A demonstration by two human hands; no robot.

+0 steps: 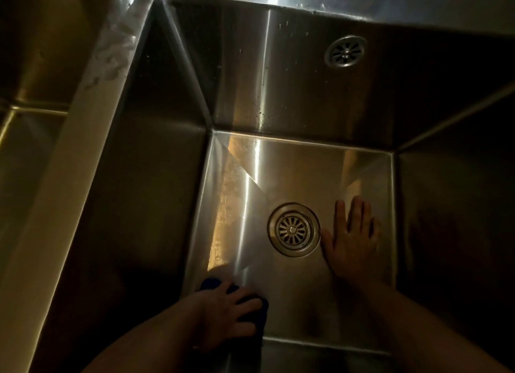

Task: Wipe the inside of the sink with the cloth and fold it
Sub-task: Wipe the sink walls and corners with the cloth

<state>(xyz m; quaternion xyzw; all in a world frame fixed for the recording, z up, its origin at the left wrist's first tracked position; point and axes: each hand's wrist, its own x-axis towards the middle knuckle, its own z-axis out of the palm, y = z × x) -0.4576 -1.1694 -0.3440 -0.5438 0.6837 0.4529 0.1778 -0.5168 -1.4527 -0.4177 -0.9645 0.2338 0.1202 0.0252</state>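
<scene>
I look straight down into a deep stainless steel sink (292,94). A dark blue cloth (207,285) lies bunched on the sink floor at the near left corner. My left hand (225,314) lies on top of it, fingers spread and pressing it onto the steel; most of the cloth is hidden under the hand. My right hand (352,241) rests flat on the sink floor with straight fingers, just right of the round drain strainer (293,229). It holds nothing.
A round overflow grille (345,50) sits high on the far wall. Water drops speckle the far wall and the rim. A pale divider ledge (69,163) runs along the left, with a second basin (30,66) beyond it. The light is dim.
</scene>
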